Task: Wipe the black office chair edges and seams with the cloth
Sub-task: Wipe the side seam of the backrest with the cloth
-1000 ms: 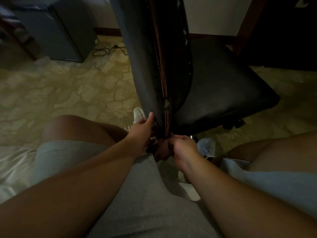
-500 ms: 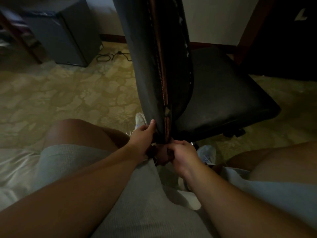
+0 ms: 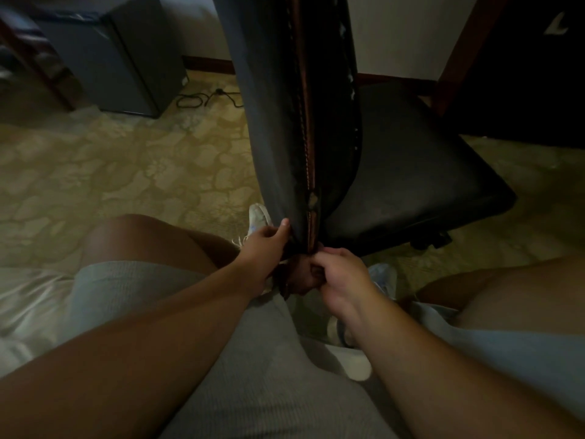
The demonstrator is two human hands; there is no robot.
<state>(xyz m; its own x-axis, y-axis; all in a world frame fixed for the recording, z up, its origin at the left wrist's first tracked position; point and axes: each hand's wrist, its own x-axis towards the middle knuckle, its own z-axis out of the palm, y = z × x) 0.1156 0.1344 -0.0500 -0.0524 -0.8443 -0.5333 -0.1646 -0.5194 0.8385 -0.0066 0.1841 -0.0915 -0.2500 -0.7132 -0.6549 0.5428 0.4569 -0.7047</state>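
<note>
Your left hand point(image 3: 266, 245) is pinching the bottom corner of the chair back point(image 3: 269, 122) to keep it steady. Your right hand point(image 3: 340, 277) is curling tight around a dark bunched cloth point(image 3: 297, 277), pressing it at the bottom of the seam point(image 3: 308, 172). Try keeping the cloth pushed into the seam and sliding slowly along it. The black office chair point(image 3: 411, 172) is standing on the carpet point(image 3: 126, 172) just in front of your knees. Its seam is looking brown and worn, with pale chipped spots.
</note>
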